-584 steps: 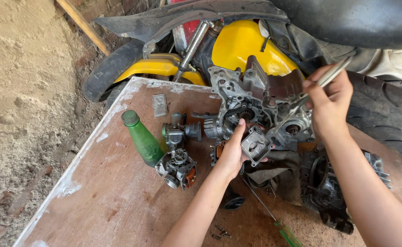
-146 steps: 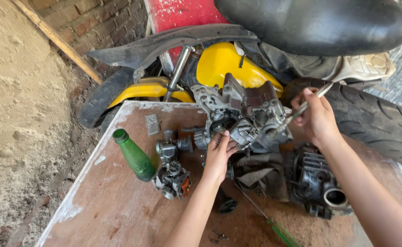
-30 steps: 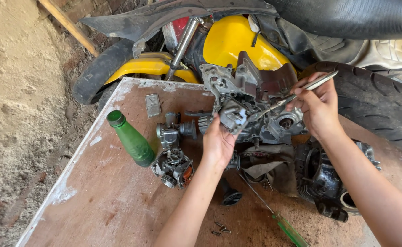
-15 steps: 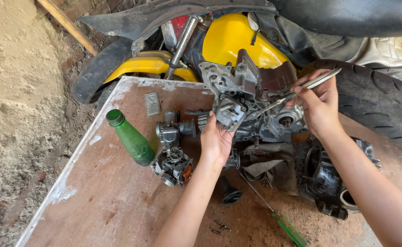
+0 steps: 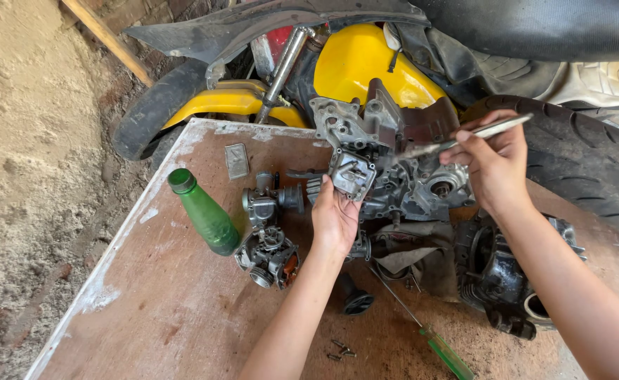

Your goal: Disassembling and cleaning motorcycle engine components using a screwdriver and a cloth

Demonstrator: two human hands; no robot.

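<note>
My left hand [image 5: 335, 218] grips a small grey metal cover part [image 5: 352, 173] held against a greasy engine casing [image 5: 401, 169] on a brown wooden board [image 5: 168, 309]. My right hand [image 5: 494, 166] holds a thin metal tool [image 5: 464, 137] whose tip points into the casing beside the cover. Just left of my left hand lie two carburettor bodies [image 5: 267, 232]. A green plastic bottle [image 5: 204, 214] lies tilted beside them.
A green-handled screwdriver [image 5: 436, 345], several loose screws [image 5: 339, 350], a black cap [image 5: 358, 302] and a dark engine cylinder [image 5: 506, 281] lie on the board. A yellow motorcycle [image 5: 365, 67] and a black tyre [image 5: 591, 162] stand behind. Sandy ground lies to the left.
Over the last second both hands stay on the casing; my left hand has shifted slightly up on the cover part. Compared with the older frames, the view has tilted a little.
</note>
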